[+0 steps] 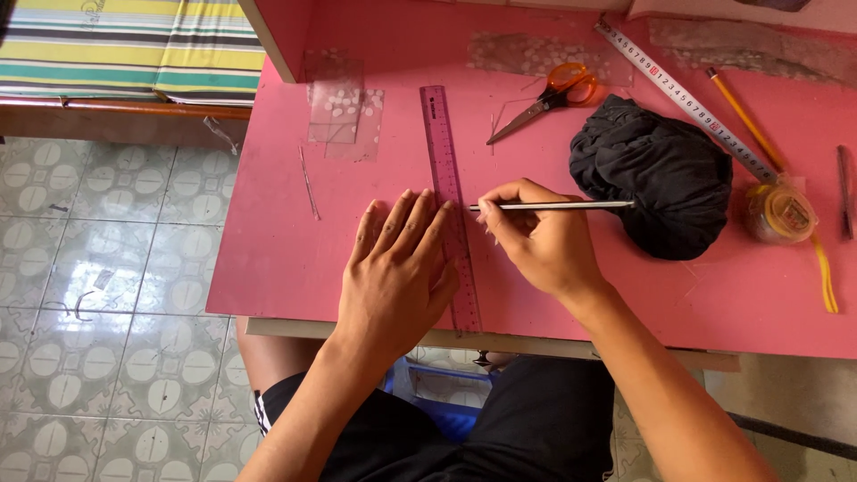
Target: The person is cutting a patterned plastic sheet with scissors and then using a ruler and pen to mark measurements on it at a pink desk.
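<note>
Purple ruler (pixel 449 192) lies lengthwise — thin silver pencil (pixel 553 205) crosses it.

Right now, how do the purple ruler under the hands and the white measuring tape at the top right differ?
The purple ruler is rigid, see-through and lies nearly straight up the pink table; the measuring tape is white, opaque and runs diagonally. The left hand presses the ruler flat and the right hand works a pen against it; the tape lies untouched. Both carry printed scales.
</note>
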